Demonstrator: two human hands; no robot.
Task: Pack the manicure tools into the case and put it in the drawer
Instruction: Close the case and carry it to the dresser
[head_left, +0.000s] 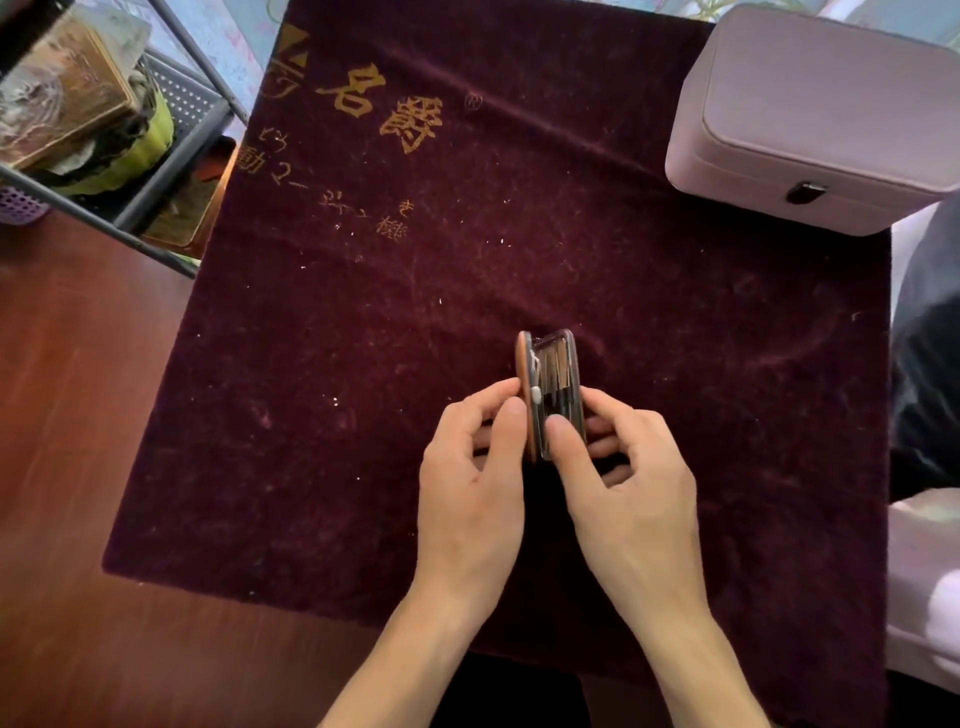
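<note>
We can't make out which tools sit inside the case (549, 387), just dark slivers, and its lower end hides behind the thumbs. The pink box (810, 119) runs off the upper right; both forearms leave the bottom edge.

Left hand (475, 483), right hand (631, 486), both pinching (thumbs on top), forearms converging
</note>
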